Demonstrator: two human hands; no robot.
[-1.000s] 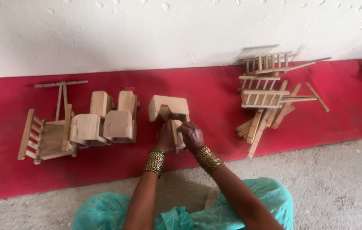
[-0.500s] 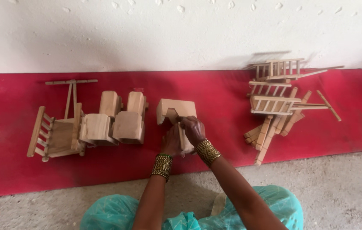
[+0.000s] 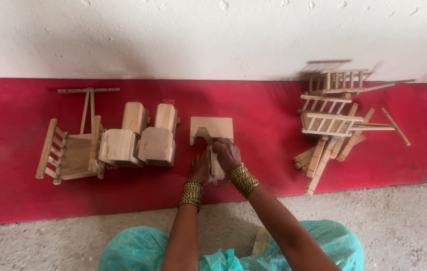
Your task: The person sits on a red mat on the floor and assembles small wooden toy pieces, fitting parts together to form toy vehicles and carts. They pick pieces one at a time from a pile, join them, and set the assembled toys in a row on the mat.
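Head view, looking down at a red cloth strip [image 3: 18, 200] laid along the foot of a white wall [image 3: 173, 35], with grey concrete floor [image 3: 399, 221] on the near side.

Left hand [image 3: 202, 169] and right hand [image 3: 227, 154] meet at the centre of the cloth over a pale wooden box-shaped block with an arched notch [image 3: 212, 129]. Right hand is curled over the block's near edge, fingers closed on a wooden piece there. Left hand presses against the same piece from the left side; whether its fingers are fully closed round it cannot be told, as the right hand covers the contact. Both wrists carry gold beaded bangles [image 3: 244, 179].

Block sits mid-cloth, just right of a group of four rounded pale wooden blocks [image 3: 140, 135], which touch one another. Left of these: a slatted wooden cart frame with a T-shaped handle [image 3: 70, 150], touching the group.

Well apart to the right: a loose pile of slatted wooden ladder-like frames and sticks [image 3: 336, 120], reaching from the wall to the cloth's near edge.

Teal patterned garment [image 3: 138, 251] at bottom of frame.
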